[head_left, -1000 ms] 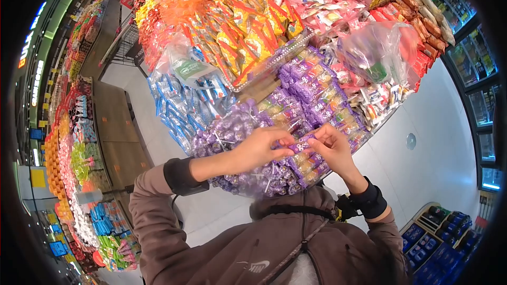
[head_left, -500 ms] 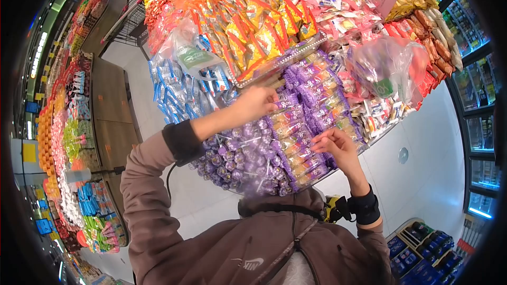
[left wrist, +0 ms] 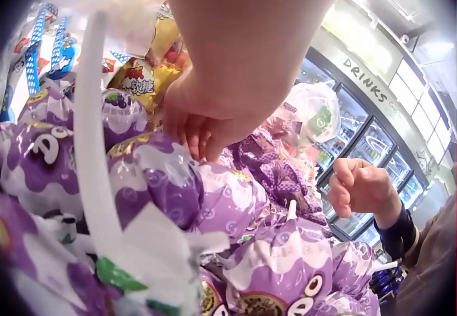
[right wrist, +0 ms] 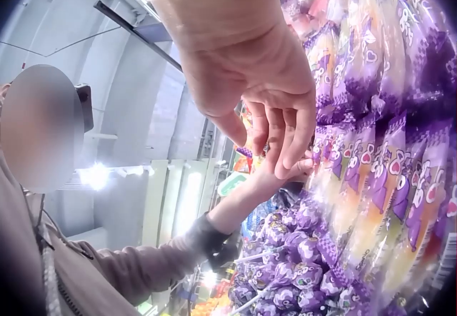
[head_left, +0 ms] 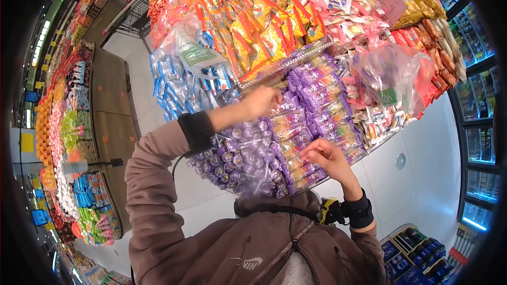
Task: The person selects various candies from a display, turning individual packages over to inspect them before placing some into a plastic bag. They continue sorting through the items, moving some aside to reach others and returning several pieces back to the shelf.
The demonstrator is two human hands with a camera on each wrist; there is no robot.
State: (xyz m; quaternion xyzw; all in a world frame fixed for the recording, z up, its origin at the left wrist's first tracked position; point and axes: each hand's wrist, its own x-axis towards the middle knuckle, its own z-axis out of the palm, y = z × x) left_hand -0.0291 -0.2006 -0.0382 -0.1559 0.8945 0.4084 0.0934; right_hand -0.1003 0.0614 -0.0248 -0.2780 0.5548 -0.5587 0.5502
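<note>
In the head view, my left hand (head_left: pixel 262 101) reaches to the far left corner of the rows of purple-wrapped clear packets (head_left: pixel 290 126). Its fingers bend down at the packets; the left wrist view shows the hand (left wrist: pixel 214 109) behind purple lollipops (left wrist: pixel 153 177), fingertips hidden, so a grip cannot be told. My right hand (head_left: pixel 328 158) hovers over the near part of the rows, fingers loosely bent. It holds nothing in the right wrist view, where the hand (right wrist: pixel 253 80) hangs beside upright packets (right wrist: pixel 375 202). Purple lollipops (head_left: pixel 237 153) lie left of the packets.
A clear divider (head_left: pixel 288 63) separates yellow-and-red packets (head_left: pixel 259 37) behind. Plastic bags lie on blue-white sweets (head_left: pixel 171 87) at left and on pink packets (head_left: pixel 364 10) at right. Left stands a candy shelf (head_left: pixel 111 105); right, drinks fridges (head_left: pixel 478 137).
Both hands were together at a purple packet near the front. The right hand has let go and drawn back a little; the left has moved away to the rows' far end.
</note>
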